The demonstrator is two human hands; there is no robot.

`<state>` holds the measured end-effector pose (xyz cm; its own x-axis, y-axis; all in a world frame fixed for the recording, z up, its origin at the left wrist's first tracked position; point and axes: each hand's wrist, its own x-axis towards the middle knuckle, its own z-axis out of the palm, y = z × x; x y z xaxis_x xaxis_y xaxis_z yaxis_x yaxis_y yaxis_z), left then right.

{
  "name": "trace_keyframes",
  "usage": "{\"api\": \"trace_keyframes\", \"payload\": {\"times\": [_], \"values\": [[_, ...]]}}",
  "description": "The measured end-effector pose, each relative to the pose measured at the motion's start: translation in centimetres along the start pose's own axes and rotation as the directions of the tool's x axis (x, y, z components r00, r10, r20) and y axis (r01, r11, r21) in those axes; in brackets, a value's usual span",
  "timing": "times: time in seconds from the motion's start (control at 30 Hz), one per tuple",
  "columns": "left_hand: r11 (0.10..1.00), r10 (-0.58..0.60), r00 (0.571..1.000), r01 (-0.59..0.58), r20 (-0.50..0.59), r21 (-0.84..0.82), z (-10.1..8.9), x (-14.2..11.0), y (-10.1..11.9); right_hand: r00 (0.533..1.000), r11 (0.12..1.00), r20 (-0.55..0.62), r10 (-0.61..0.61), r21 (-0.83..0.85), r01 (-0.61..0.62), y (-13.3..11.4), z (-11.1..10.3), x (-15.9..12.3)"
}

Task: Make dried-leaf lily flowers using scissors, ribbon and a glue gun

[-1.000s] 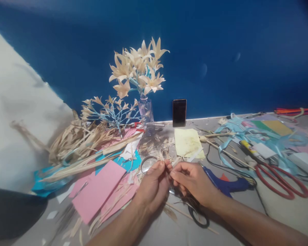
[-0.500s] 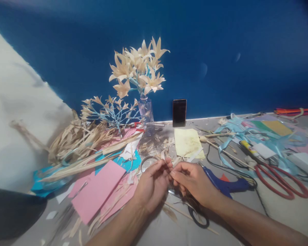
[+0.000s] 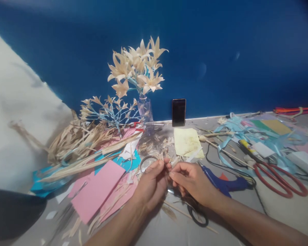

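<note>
My left hand (image 3: 152,182) and my right hand (image 3: 192,181) meet at the middle of the work surface. Both have their fingers pinched together around something small and thin that I cannot make out. Just behind my left fingers lies a roll of tape (image 3: 145,163). Below my right hand shows the black handle of a pair of scissors (image 3: 199,216), its blades mostly hidden under the hands. A blue glue gun (image 3: 224,184) rests right of my right hand. Dry husk scraps (image 3: 156,147) are scattered beyond my fingertips.
Pale husk flowers (image 3: 141,68) stand in a clear bottle (image 3: 145,114). A phone (image 3: 178,112) leans on the blue wall. Pink paper (image 3: 99,191) and dried husks (image 3: 66,143) lie left. Red-handled scissors (image 3: 279,179), light blue ribbon (image 3: 223,147) and a yellow paper (image 3: 187,143) lie right.
My left fingers and thumb have closed a little more. Both hands stay together in nearly the same place, and the view has shifted slightly.
</note>
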<state>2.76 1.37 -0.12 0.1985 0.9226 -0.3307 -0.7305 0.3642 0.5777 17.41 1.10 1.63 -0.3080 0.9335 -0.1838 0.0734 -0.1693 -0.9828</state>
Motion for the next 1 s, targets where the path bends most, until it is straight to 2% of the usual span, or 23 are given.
{"api": "trace_keyframes", "payload": {"times": [0.17, 1.0], "values": [[1.000, 0.008, 0.999, -0.009, 0.038, 0.007, -0.04, 0.01, 0.01, 1.000, 1.000, 0.000, -0.014, 0.011, 0.014, -0.24, -0.04, -0.10], [0.998, 0.045, 0.999, -0.046, 0.025, 0.053, -0.01, -0.12, -0.66, 0.999, 0.997, -0.026, -0.019, 0.076, 0.021, 0.36, 0.37, -0.19]]}}
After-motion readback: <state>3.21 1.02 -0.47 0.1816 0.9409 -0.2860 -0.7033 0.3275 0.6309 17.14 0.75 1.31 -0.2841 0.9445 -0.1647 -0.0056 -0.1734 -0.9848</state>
